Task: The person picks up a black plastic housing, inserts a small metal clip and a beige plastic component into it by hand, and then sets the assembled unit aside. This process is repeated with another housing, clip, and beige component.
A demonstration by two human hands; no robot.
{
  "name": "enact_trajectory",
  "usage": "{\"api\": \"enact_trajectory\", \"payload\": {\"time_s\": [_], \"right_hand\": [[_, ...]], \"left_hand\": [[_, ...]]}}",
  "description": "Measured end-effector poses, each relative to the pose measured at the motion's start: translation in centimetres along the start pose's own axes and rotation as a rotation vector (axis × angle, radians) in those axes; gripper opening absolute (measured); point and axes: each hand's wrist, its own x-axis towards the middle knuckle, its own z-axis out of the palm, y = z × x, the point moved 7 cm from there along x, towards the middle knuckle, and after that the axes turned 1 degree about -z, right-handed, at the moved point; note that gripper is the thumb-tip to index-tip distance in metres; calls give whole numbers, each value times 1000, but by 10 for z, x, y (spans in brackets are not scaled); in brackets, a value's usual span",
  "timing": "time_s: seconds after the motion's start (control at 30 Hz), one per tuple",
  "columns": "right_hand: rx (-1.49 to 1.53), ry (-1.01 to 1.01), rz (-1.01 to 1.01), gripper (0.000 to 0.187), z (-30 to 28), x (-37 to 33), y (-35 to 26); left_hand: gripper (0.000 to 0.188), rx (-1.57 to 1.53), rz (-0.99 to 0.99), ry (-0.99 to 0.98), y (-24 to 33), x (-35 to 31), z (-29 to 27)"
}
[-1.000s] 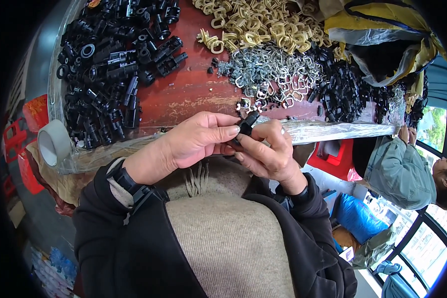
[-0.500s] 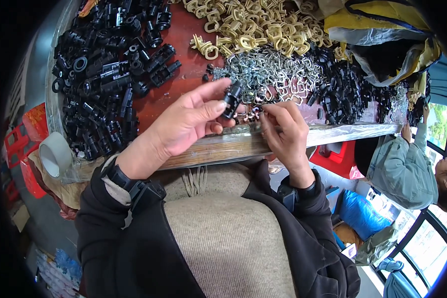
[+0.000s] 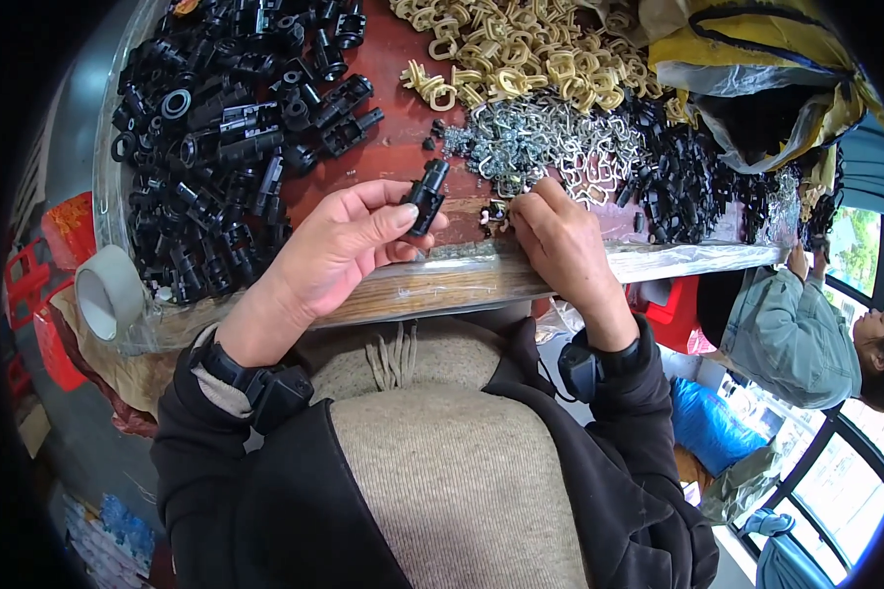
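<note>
My left hand (image 3: 339, 245) pinches a black plastic housing (image 3: 425, 196) between thumb and fingers, tilted upright just above the near edge of the table. To its right, my right hand (image 3: 568, 240) is closed with its fingertips down at a few tiny loose parts (image 3: 494, 218) on the tabletop. Whatever it may have between the fingers is hidden. Just beyond that hand lie a heap of bent metal wire clips (image 3: 589, 162) and a heap of small silvery springs (image 3: 506, 147).
More black housings (image 3: 236, 137) cover the left of the red table (image 3: 403, 108). Beige plastic clips (image 3: 521, 49) lie at the back, small black parts (image 3: 683, 182) to the right. A tape roll (image 3: 110, 293) sits at the left corner. Another person (image 3: 796, 334) works at the right.
The left hand has shifted left, carrying the black housing away from the right hand. The right hand's fingers have curled in and lowered by the tiny parts. The whole view has shifted slightly.
</note>
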Motion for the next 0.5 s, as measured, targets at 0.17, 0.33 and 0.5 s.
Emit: {"api": "enact_trajectory", "payload": {"time_s": [0.17,0.33,0.5], "right_hand": [[-10,-110,63,9,4,5,3],[402,8,80,8,1,6,7],[1587,-239,522,12,31,2,-11]], "left_hand": [[25,-5,-41,-7,0,7,7],[21,147,32,-41,7,12,17],[14,404,181,-4,17,10,25]]}}
